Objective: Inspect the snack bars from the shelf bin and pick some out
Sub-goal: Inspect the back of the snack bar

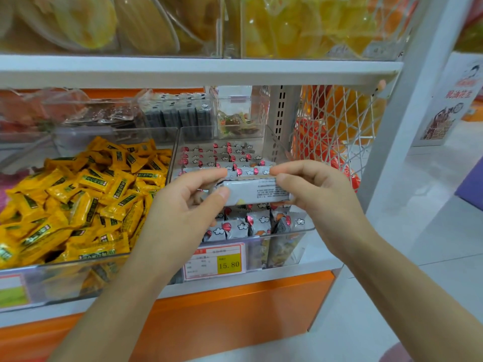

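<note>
Inspection looks under way: left hand [188, 205] and right hand [313, 189] each pinch an end of one grey snack bar [257, 190] just above the clear shelf bin [292, 232] at right, where other bars [235, 227] lie, seemingly unpicked.

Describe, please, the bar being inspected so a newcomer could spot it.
On the white shelf, find the clear bin right of the yellow candies. Above it, the left hand and right hand hold a silver bar. Unlike its neighbours, it shows fine print, not clouds.
</note>
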Demonstrator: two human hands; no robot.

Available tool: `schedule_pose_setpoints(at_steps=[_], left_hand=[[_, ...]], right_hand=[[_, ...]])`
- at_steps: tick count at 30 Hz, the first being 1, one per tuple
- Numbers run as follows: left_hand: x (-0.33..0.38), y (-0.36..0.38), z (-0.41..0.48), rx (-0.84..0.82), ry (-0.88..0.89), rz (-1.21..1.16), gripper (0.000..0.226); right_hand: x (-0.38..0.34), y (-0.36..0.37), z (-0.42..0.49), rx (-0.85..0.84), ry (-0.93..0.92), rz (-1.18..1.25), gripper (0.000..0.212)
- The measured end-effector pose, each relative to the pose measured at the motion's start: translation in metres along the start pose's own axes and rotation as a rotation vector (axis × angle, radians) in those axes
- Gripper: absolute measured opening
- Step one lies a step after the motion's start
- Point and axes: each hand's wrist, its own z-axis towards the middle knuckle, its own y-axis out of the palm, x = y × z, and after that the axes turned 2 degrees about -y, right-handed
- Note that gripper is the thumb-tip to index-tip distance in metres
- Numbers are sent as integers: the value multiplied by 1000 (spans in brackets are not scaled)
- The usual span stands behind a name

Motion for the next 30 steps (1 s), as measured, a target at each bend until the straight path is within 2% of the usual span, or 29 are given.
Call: schedule_pose_setpoints(at_steps=[5, 7, 12, 19, 25, 30], left_hand=[[2, 4, -2, -58, -14, -50, 29], [2, 5, -2, -57, -20, -63, 22], [1, 4, -1, 22, -30, -51, 5], [0, 1, 0, 124, -31, 35, 20], [0, 0, 1, 138, -33, 51, 21], [-1, 1, 0, 125, -12, 72, 21]], right_hand=[[-3, 2, -1, 98, -54, -102, 17], [-4, 3, -2, 128, -96, -147, 21], [-6, 10, -8, 86, -160, -197, 21], [-7, 14, -10, 49, -178, -186, 21], [-7, 14, -9, 69, -102, -110, 17], [-6, 11, -5, 40, 9, -21, 23]])
